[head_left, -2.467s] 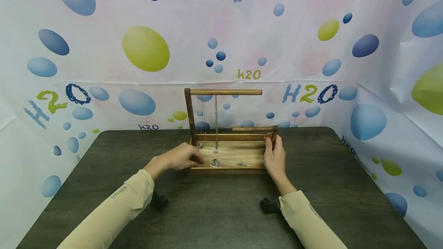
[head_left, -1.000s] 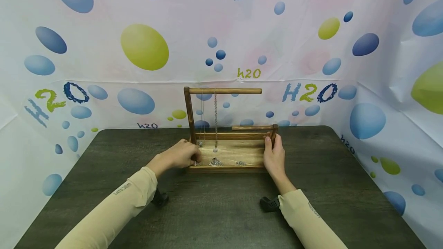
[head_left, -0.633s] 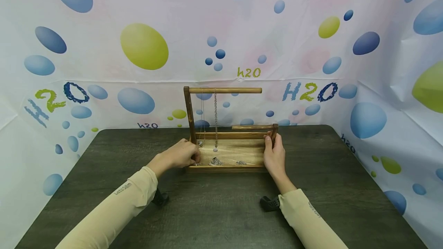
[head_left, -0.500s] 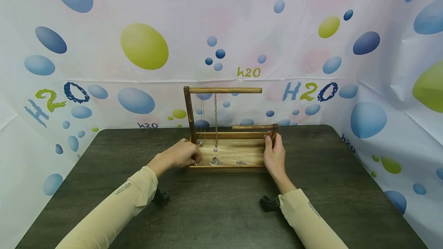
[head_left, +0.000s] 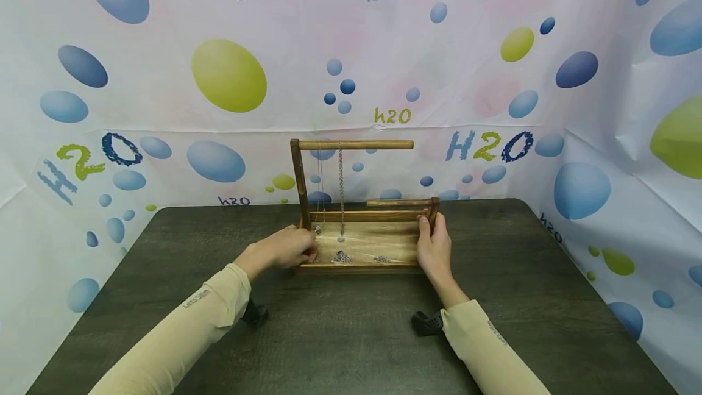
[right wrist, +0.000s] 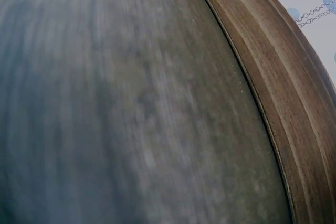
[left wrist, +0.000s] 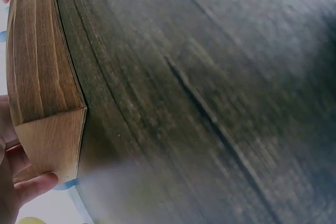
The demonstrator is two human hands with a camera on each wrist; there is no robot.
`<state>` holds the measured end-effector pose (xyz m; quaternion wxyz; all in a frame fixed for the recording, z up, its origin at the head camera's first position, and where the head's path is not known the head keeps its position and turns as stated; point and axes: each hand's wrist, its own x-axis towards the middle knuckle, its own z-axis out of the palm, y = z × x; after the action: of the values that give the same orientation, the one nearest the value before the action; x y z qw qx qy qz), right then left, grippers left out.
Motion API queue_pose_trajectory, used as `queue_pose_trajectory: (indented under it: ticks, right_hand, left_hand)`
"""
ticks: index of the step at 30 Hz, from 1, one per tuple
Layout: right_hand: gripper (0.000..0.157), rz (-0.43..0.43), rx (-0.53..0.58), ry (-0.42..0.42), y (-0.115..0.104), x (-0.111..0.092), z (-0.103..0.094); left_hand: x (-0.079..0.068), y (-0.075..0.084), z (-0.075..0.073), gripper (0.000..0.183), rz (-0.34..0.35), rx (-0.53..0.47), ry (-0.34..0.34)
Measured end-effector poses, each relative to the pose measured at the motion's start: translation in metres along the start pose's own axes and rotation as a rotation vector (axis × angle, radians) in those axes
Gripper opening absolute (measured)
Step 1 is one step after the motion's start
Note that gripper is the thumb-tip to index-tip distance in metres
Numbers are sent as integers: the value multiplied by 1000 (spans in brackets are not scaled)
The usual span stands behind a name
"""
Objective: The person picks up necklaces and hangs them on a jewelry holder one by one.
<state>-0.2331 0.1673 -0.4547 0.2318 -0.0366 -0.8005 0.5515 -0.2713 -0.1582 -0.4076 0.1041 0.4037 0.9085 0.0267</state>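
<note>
A wooden jewelry stand [head_left: 378, 245] with a shallow tray base stands on the dark table. My left hand [head_left: 285, 247] reaches over its left end, fingers bent down into the front left corner. A trace of silver shows beside those fingertips; whatever lies under them is hidden. One finger [left wrist: 37, 186] touches the outer end wall in the left wrist view. My right hand [head_left: 435, 252] grips the stand's right end, thumb on the near side. Two silver chain piles lie in the tray, a larger pile [head_left: 342, 256] and a smaller pile [head_left: 381, 259].
A thick chain necklace [head_left: 342, 194] and a thin necklace [head_left: 320, 200] with a pendant hang from the tall upper bar [head_left: 373, 145]. A shorter bar [head_left: 400, 203] juts inward from the low right post. A printed curtain [head_left: 351, 47] hangs behind the table [head_left: 340, 334].
Since the oldest frame, my left hand has shifted slightly left and up toward the tray's corner. Its fingers have since stirred only a little there, while my right hand keeps its grip.
</note>
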Motion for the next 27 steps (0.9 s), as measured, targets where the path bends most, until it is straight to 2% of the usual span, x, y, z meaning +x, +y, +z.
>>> queue_pose_trajectory:
  ticks: [18,27]
  right_hand:
    - [35,-45,-9,18,2,1,2]
    - [35,-10,6,-4,0,0,1]
  left_hand:
    - [-5,1,1,20,-2,-15,-19]
    - [-9,0,2,20,17,-41,8]
